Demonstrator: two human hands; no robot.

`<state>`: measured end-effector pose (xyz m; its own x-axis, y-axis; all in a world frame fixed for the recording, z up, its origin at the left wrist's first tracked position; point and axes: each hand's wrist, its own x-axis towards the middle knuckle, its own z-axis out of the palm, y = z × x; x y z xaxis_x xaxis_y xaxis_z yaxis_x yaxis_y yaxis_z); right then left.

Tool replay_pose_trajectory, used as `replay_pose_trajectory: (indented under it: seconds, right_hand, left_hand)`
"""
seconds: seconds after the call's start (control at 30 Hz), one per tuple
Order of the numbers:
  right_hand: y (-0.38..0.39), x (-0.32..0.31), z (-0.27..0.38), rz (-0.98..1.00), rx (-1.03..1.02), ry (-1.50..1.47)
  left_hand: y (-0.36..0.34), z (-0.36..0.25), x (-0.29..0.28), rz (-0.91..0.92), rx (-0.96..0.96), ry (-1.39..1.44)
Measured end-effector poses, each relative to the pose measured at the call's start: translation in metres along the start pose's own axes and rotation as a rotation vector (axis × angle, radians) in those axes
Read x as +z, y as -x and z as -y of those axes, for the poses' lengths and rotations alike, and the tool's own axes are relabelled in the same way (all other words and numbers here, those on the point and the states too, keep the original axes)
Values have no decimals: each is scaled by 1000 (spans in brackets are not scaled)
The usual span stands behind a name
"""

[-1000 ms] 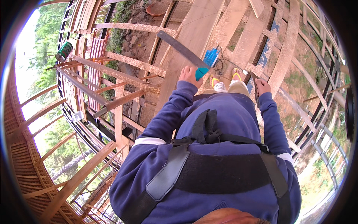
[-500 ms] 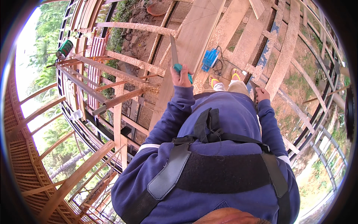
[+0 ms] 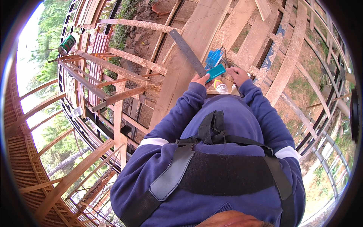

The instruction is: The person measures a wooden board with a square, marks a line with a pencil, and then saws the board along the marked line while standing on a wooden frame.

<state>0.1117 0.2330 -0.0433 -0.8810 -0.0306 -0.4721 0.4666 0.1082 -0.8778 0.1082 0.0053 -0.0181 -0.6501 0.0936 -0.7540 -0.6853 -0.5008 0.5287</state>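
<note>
My left hand [image 3: 200, 80] is closed on the teal handle [image 3: 215, 72] of a hand saw, whose long dark blade [image 3: 188, 52] points up and left across a wide plank [image 3: 166, 96]. Close by on the right, my right hand [image 3: 238, 75] has curled fingers beside the handle; what it grips is too small and hidden to make out. Just beyond both hands lies a blue power tool [image 3: 214, 56] with a black cord, on sawdust-covered boards. My feet in yellow sandals show partly below the hands.
Slatted beams [image 3: 134, 68] and round poles [image 3: 120, 99] spread to the left over rocky ground, with a green can [image 3: 67, 45] and a pale container [image 3: 76, 112] among them. More spaced boards [image 3: 283, 66] and metal bars lie to the right. An orange basin [image 3: 160, 8] sits at the top.
My right hand has moved inward and up from my right side to beside the saw handle. The saw first swung more upright, then back diagonal, its handle now lying more level in my left hand.
</note>
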Motion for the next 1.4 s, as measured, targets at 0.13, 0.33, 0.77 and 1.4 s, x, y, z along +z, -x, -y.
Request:
replay_pose_trajectory:
  seconds: [0.13, 0.33, 0.77, 1.4]
  right_hand:
    - [-15, 26, 4, 76, 161, 51]
    - [-22, 45, -11, -22, 254, -365]
    - [-34, 84, -10, -189, 146, -179]
    - [-45, 86, 21, -97, 333, -407]
  left_hand:
    - [-5, -13, -1, -35, -22, -48]
    - [-8, -70, -18, -110, 37, -1491]
    - [-47, -92, -36, -119, 1151, -1647]
    - [-60, -88, -34, -231, 1019, -1874]
